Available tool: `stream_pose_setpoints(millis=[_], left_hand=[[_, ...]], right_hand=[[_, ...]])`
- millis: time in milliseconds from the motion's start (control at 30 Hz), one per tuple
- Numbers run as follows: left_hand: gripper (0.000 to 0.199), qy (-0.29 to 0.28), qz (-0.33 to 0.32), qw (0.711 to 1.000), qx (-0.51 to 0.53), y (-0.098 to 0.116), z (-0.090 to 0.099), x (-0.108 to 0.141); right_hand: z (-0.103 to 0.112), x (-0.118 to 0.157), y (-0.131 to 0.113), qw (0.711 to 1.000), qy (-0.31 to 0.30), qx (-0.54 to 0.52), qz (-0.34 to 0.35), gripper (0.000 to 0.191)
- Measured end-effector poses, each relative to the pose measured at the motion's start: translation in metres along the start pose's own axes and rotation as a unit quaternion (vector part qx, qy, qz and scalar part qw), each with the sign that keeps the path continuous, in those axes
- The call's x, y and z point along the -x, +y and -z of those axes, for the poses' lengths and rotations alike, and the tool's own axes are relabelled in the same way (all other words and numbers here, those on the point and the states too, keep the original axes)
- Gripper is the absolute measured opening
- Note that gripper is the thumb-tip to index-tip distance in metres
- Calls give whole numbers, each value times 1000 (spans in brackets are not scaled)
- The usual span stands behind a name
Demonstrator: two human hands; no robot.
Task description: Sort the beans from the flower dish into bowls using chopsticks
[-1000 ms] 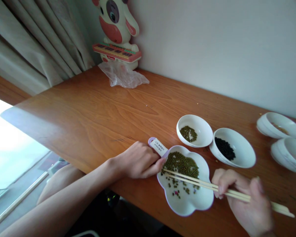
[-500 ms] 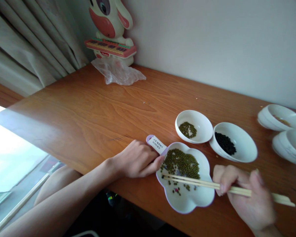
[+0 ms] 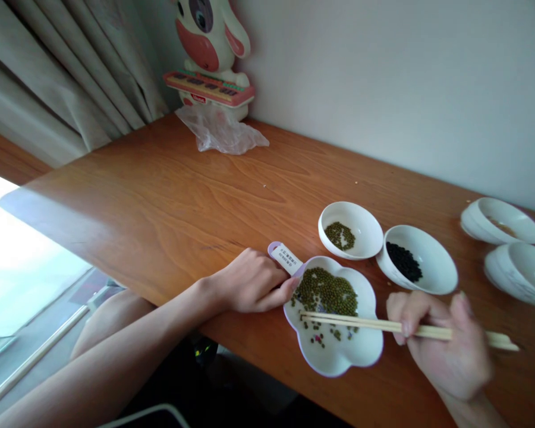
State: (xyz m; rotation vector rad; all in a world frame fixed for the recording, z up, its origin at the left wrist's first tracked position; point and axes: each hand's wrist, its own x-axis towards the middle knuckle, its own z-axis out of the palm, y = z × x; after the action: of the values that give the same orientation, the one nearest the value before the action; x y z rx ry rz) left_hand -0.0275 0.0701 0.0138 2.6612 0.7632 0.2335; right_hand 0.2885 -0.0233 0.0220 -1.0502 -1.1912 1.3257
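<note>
My left hand (image 3: pixel 256 282) is closed at the left side of a white flower-shaped dish (image 3: pixel 339 361) with a purple rim, its thumb on the rim beside the labelled handle (image 3: pixel 286 258). Green mung beans (image 3: pixel 330 291) are heaped in the dish's far part, with a few loose ones and a small pink bit nearer me. In my right hand (image 3: pixel 443 348) is a pair of wooden chopsticks (image 3: pixel 361 322), held across the dish. Their tips are close together among beans at the left inner side; whether they grip a bean, I cannot tell.
Behind the dish stand a white bowl (image 3: pixel 368 229) with mung beans and a white bowl (image 3: pixel 439 267) with black beans. Two more bowls (image 3: pixel 472 221) are at far right. A clear plastic bag (image 3: pixel 225 134) lies before a cow-shaped toy keyboard (image 3: pixel 211 89) by the wall (image 3: pixel 383 77).
The chopstick tips have shifted slightly right, away from the dish's left wall. My left hand keeps its place on the dish. The whole view has shifted a little.
</note>
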Motion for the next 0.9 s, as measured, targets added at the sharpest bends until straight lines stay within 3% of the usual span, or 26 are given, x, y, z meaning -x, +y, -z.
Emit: stream_pose_setpoints(millis=[200,900], left_hand=[[58,6,1,1000,1,1,0,0],[55,20,-9,1000,5,-1,-1,0]], right_hand=[[-5,0,0,999,44,21,20,68],[-8,0,2,1000,18,10,-4,72]])
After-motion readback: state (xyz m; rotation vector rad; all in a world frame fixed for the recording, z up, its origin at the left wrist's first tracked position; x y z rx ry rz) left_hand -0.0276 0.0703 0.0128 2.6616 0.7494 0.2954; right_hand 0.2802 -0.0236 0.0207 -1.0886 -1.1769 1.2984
